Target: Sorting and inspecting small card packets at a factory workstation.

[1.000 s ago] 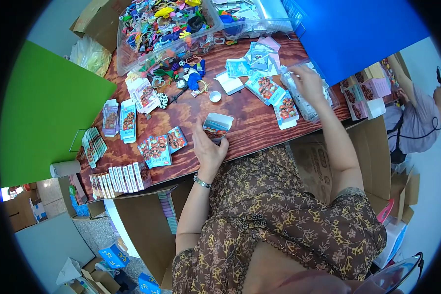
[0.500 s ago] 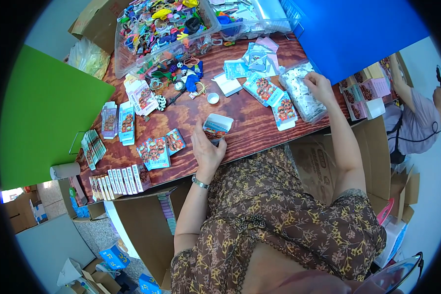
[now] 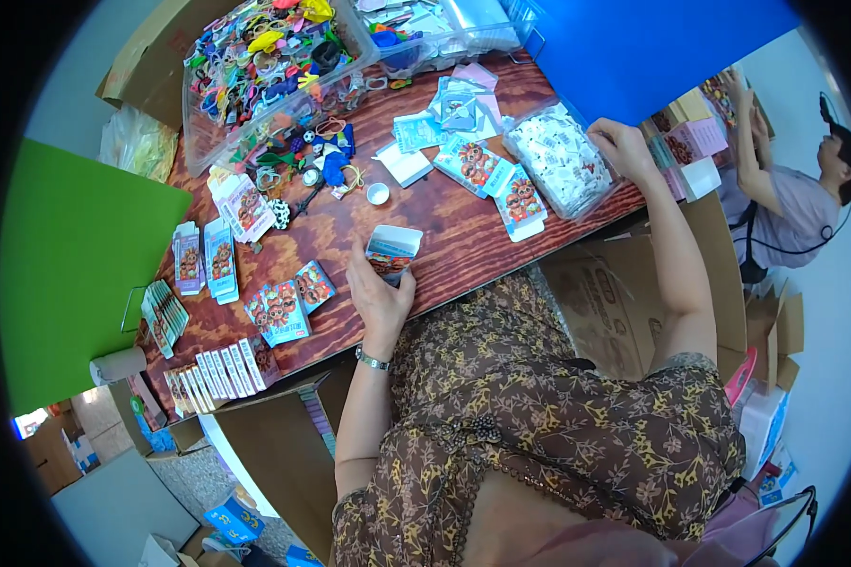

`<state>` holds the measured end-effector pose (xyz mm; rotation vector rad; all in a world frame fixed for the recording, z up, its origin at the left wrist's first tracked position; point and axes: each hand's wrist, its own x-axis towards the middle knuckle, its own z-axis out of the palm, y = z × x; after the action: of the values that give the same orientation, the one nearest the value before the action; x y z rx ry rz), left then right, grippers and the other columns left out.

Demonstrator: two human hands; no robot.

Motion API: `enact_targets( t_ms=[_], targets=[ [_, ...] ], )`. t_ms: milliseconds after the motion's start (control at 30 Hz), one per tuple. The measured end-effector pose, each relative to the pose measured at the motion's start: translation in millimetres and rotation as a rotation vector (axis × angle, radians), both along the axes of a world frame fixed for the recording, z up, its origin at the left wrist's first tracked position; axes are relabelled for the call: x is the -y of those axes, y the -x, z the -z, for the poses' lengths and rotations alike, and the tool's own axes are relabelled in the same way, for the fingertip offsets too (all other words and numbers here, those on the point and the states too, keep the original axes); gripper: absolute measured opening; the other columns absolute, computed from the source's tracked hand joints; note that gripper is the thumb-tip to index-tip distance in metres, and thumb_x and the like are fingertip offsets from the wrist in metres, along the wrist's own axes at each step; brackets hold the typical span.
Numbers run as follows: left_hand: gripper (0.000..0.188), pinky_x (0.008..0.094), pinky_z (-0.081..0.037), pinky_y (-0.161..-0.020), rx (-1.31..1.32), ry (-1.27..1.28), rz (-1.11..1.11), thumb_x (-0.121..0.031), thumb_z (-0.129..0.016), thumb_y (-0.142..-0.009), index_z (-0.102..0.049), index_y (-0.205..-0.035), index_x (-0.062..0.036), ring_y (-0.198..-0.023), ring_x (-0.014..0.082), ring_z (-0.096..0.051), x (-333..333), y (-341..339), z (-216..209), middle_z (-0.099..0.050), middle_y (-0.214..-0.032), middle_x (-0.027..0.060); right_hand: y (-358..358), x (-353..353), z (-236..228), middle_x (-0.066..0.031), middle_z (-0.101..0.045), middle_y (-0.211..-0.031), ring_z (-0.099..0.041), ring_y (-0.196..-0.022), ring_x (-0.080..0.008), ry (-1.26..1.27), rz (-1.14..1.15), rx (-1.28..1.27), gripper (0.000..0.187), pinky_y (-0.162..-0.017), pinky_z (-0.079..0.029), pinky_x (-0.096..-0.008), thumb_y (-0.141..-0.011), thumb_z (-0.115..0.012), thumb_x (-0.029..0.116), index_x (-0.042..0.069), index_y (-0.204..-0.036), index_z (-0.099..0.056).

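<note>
My left hand (image 3: 382, 291) is wrapped round a small blue-and-red carton (image 3: 393, 244), upright with its top flap standing open. At the right, my right hand (image 3: 622, 153) has its fingers curled together by the right edge of a clear plastic bag (image 3: 560, 163) full of small white printed packets. Whether anything is between those fingers is hidden. Two blue cartons with red figures (image 3: 475, 166) lie left of the bag. A small white round cup (image 3: 377, 194) stands beyond my left hand.
A clear bin (image 3: 274, 66) heaped with colourful small toys stands at the far left, loose toys before it. Cartons (image 3: 279, 312) lie left of my left hand, beside a row of standing ones (image 3: 222, 373). Green and blue panels flank the table. Another person (image 3: 794, 213) works at right.
My right hand has moved right, from above the bag of packets to its right edge. My left hand still grips the open carton. The whole view has shifted slightly.
</note>
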<state>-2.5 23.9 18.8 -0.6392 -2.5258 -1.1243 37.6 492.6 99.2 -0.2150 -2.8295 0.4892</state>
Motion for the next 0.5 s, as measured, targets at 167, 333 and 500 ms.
enact_targets(
  t_ms=[167,333,500],
  targets=[
    [0.087,0.0509,-0.045,-0.094,0.025,0.004,-0.003,-0.008,-0.076,-0.072,-0.033,-0.146,0.0061,-0.107,0.0451,-0.055,-1,-2,1,-0.055,-0.118,0.0268,-16,-4,8,-0.0136,-0.071,-0.09,-0.069,-0.082,-0.0317,-0.013,-0.071,0.373,0.02,-0.073,-0.053,-0.0414,-0.087,-0.073,0.016,0.007,-0.104,-0.068],
    [0.087,0.0517,-0.045,-0.096,0.068,0.003,-0.004,-0.008,-0.076,-0.072,-0.033,-0.146,0.0061,-0.109,0.0459,-0.054,-2,-3,-1,-0.054,-0.119,0.0273,-20,-14,31,-0.0137,-0.067,-0.085,-0.066,-0.081,-0.0363,-0.146,-0.13,0.292,0.025,-0.075,-0.052,-0.0465,-0.085,-0.077,0.023,0.011,-0.104,-0.066],
    [0.087,0.0516,-0.045,-0.096,0.016,0.016,-0.011,-0.007,-0.076,-0.072,-0.033,-0.147,0.0057,-0.111,0.0457,-0.053,0,-3,1,-0.054,-0.123,0.0283,-8,-19,23,-0.0058,-0.061,-0.082,-0.061,-0.075,-0.0183,0.176,-0.073,0.295,0.019,-0.069,-0.049,-0.0341,-0.088,-0.073,0.018,0.005,-0.1,-0.065]
  ],
)
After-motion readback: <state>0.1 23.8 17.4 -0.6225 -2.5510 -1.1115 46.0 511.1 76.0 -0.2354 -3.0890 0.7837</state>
